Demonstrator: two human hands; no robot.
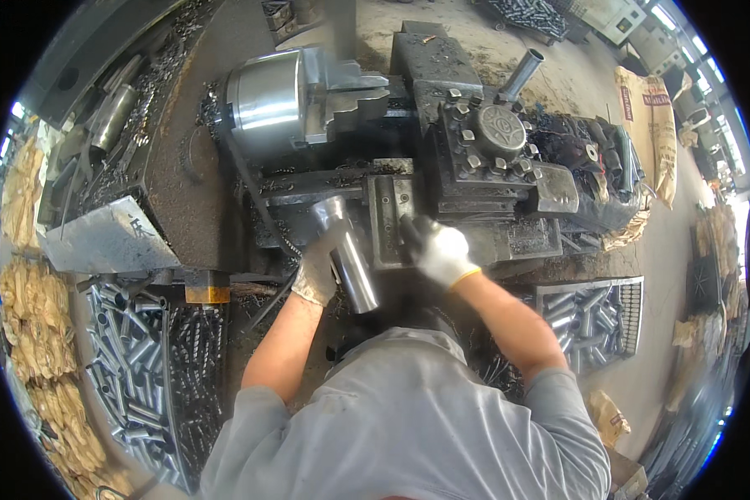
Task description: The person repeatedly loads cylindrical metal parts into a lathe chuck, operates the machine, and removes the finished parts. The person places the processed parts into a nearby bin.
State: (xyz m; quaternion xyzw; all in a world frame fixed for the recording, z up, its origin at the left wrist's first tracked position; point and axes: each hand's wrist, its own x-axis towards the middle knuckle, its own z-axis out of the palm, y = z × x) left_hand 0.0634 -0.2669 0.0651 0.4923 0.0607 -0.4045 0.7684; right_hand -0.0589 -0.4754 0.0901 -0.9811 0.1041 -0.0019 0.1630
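My left hand [315, 271], in a whitish work glove, is closed round a shiny metal tube [358, 279]. The tube slants, its flared end up by the lathe and its other end toward my body. Over the lathe's carriage [386, 218] is my right hand [443, 252], gloved in white with dark-stained fingers. Those fingers blur into the dark metal, so their grip cannot be made out. Beyond the tube, the lathe chuck [271, 96] shows its stepped jaws [350, 104], with no workpiece visible between them. The bolted tool post [498, 132] stands to the right.
A metal handle [521, 75] rises behind the tool post. Bins of metal tubes stand at the lower left [133, 375] and right [587, 321]. Dark shavings [198, 358] lie beside the left bin. A sheet-metal plate [108, 237] juts out left; a paper sack [650, 125] stands right.
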